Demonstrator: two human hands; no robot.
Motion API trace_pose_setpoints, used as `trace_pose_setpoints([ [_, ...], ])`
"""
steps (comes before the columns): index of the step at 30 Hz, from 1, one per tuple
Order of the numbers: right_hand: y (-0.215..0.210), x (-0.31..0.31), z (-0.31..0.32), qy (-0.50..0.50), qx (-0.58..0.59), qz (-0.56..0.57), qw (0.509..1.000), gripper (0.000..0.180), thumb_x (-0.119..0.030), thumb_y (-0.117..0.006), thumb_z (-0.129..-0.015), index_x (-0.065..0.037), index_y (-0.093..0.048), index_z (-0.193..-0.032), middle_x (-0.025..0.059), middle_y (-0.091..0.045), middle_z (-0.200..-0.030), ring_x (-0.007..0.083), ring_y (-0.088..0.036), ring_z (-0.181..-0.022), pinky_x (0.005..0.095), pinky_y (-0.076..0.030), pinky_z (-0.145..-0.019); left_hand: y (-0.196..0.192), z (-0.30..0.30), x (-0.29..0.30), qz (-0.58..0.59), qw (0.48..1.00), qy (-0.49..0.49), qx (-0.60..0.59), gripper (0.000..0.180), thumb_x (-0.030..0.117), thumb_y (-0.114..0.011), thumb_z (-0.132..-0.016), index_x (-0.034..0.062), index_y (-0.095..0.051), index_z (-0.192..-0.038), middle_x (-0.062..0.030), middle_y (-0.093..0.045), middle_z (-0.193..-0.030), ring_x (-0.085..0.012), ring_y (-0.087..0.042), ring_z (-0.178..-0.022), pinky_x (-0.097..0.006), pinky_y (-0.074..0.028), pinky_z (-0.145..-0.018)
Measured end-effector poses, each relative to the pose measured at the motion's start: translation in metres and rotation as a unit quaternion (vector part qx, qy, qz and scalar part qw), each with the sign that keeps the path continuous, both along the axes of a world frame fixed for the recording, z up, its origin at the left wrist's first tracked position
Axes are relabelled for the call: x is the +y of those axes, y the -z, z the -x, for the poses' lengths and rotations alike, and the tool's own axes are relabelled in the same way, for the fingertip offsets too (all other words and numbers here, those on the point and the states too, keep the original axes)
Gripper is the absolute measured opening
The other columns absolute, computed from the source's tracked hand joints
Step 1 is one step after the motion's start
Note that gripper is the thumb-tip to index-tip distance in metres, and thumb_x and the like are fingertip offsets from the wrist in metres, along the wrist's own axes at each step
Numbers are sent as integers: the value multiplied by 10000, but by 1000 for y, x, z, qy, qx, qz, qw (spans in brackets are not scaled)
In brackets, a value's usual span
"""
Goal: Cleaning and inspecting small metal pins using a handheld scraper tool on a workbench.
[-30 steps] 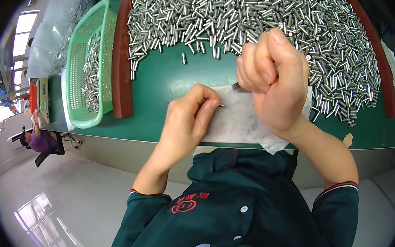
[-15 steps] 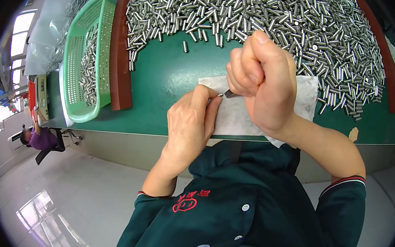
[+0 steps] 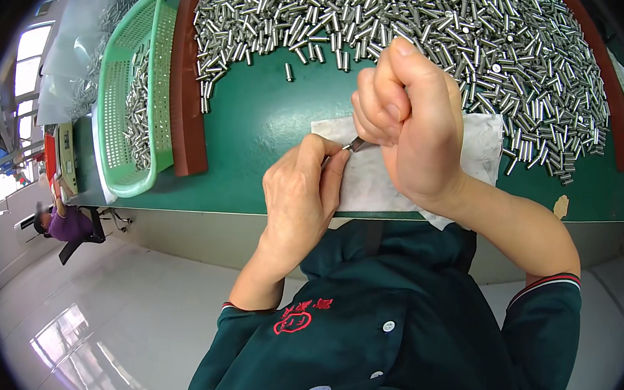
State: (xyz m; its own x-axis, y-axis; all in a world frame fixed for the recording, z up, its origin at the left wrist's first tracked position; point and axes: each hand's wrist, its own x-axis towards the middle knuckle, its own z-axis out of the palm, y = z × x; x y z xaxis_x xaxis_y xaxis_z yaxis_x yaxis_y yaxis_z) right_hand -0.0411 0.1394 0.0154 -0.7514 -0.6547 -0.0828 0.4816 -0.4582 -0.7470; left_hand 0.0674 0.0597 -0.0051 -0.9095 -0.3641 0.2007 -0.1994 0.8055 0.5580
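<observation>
My left hand (image 3: 299,176) pinches a small metal pin (image 3: 346,148) between thumb and fingertips; only its end shows. Closed in a fist, my right hand (image 3: 416,122) grips a dark, flat-tipped tool (image 3: 358,143), whose handle is hidden inside the fingers. The tool's tip meets the exposed end of the pin, or very nearly so. Beneath both hands lies a smudged white cloth (image 3: 401,184) on the green table (image 3: 247,138). Beyond my hands spreads a large heap of shiny metal pins (image 3: 370,16).
A pale green basket (image 3: 159,110) holding more pins stands to the left, past a red-brown rail (image 3: 185,126). Another such rail (image 3: 619,138) borders the right side. Clear plastic bags (image 3: 81,59) lie at far left. A person in purple (image 3: 68,225) sits in the background.
The right fist has shifted slightly left and away from me, and the tool's tip has come onto the pin's end. My left hand has barely moved.
</observation>
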Motion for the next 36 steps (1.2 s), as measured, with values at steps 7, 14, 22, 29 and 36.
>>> trace_pose_setpoints([
  [7, -1, -1, -1, 0, -2, -1, 1000, 391, -263, -306, -877, -110, -278, -518, -12, -267, -427, 66, -158, -392, 223, -164, -379, 0, -1, 1, -14, 1000, -12, 16, 123, 4, -606, -708, 8, -484, -696, -110, -478, -522, -256, -473, -451, -327, -371, -435],
  [14, 5, -4, -7, 20, 45, -13, 999, 396, -265, -310, -885, -101, -284, -525, -14, -263, -436, 62, -171, -405, 220, -171, -384, 4, 0, 5, -12, 999, -15, 43, 108, -14, -603, -698, 4, -497, -687, -114, -486, -540, -262, -478, -468, -331, -374, -440],
  [22, 3, -7, -13, 39, 127, -1, 991, 360, -170, -336, -887, -76, -290, -543, -27, -262, -475, 57, -221, -435, 219, -198, -401, 1, 0, 5, -4, 1000, -4, 30, 99, -8, -591, -706, 4, -494, -689, -126, -501, -563, -284, -499, -501, -344, -387, -457],
  [29, -5, 0, 12, 20, 40, 46, 998, 388, -249, -288, -889, -114, -268, -526, -28, -252, -428, 64, -161, -378, 226, -157, -370, 4, -3, 2, -69, 996, -25, 45, 77, 11, -579, -737, 2, -503, -732, -118, -489, -547, -225, -499, -486, -310, -391, -463],
  [36, -6, 9, 26, 29, 10, 64, 997, 367, -249, -287, -890, -127, -259, -545, -31, -234, -430, 68, -156, -375, 234, -151, -375, -1, -3, -34, -703, 703, 76, 79, 105, 114, -496, -850, 30, -481, -911, -58, -506, -776, -36, -267, -492, -182, -240, -457],
])
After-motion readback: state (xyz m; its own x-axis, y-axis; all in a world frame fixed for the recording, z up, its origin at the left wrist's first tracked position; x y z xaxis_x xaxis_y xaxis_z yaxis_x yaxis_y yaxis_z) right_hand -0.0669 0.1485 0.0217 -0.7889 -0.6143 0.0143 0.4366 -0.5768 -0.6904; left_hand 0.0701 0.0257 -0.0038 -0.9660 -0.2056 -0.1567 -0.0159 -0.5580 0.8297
